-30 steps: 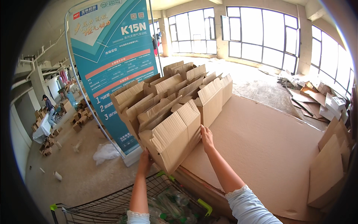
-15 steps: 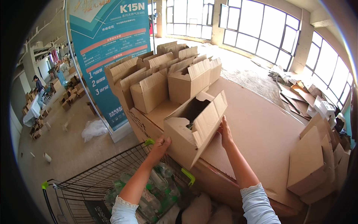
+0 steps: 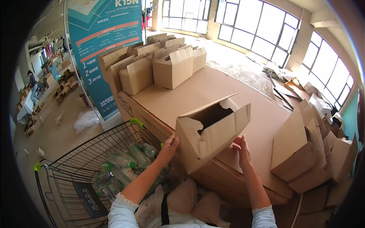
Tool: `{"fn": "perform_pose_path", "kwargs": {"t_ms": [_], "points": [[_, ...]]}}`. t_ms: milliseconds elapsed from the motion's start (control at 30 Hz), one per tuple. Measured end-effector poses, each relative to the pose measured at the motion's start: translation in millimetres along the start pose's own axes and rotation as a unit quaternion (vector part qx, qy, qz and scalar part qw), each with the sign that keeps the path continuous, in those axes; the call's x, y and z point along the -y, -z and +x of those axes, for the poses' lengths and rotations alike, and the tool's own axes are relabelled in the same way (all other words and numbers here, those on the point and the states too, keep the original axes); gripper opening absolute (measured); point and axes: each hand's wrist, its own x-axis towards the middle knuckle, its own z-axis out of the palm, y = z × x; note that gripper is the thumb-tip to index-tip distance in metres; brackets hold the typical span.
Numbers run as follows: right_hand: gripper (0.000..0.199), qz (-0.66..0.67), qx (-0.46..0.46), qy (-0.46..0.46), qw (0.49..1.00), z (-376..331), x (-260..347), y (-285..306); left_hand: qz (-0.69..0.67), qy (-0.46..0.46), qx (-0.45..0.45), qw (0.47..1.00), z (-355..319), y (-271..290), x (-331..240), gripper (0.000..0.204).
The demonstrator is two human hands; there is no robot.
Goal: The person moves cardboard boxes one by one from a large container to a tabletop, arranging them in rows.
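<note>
An open-topped cardboard box (image 3: 192, 146) is tilted above the near edge of a large brown cardboard surface (image 3: 243, 95). My left hand (image 3: 170, 147) grips the box's left side, thumb up along its edge. My right hand (image 3: 242, 150) is at the right side, bent fingers against the lower edge, partly behind the box. The box's flaps stand up, and its inside is dark, so I cannot tell what it holds. Below my left forearm, a black wire shopping cart (image 3: 72, 152) holds several clear and green plastic bottles (image 3: 123, 159).
Several open cardboard boxes (image 3: 173, 70) stand in rows at the surface's far left. More boxes (image 3: 292, 148) lean together at the right. A teal banner stand (image 3: 106, 57) rises behind the cart. Far left, a person (image 3: 32, 79) is among more boxes.
The box has moved right and closer to me, away from the rows of boxes, carried by both hands. My view has shifted, showing more of the cart and the right-hand boxes.
</note>
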Motion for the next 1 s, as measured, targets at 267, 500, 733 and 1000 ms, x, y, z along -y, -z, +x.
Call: {"fn": "perform_pose_path", "kwargs": {"t_ms": [267,500,733,1000], "points": [[0.073,0.029,0.099,0.014,0.995,38,-23,24,0.208,-0.189,0.051,0.958,-39,-32,-21,0.141],[0.070,0.110,0.123,-0.028,0.986,56,-29,15,0.267,-0.192,-0.003,0.944,-51,-64,-17,0.155],[0.061,0.136,0.082,-0.018,0.987,32,-26,9,0.182,-0.222,-0.036,0.957,-71,-59,14,0.153],[0.054,0.157,0.027,-0.043,0.986,42,-45,-15,0.140,-0.202,-0.079,0.966,-89,-50,20,0.146]]}}
